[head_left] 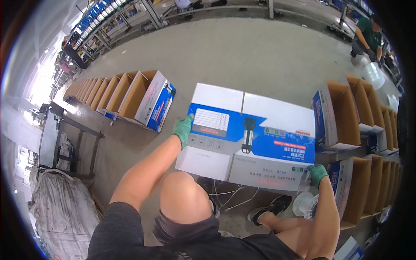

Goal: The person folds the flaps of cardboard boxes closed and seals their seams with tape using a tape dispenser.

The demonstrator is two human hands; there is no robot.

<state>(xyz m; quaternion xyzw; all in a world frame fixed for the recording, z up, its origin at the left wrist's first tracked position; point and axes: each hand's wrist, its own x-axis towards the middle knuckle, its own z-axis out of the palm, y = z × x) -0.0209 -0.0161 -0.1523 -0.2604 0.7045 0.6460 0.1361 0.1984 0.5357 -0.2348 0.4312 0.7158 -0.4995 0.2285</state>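
In the middle of the frame a large white and blue cardboard box (249, 136) is held up over the floor, its flaps closed and a picture of a dark upright appliance on its top face. The left hand (183, 128), in a green glove, grips the box's left edge, fingers curled around it and thumb on the top face. The right hand (317, 173), also green-gloved, holds the lower right corner of the box, fingers closed on the edge of a flap. Both bare forearms come up from the lower edge, with a bent knee (184, 195) just below the box. In the upper left a row of open boxes (123, 93) lies on its side along the grey concrete floor (242, 56), brown insides showing. A second row of open boxes (359, 121) runs down the right side, just beside the held box. White straps (234, 193) lie loose on the floor under the box. Far upper right, another person (368, 37) in a green shirt bends over a pale round object.
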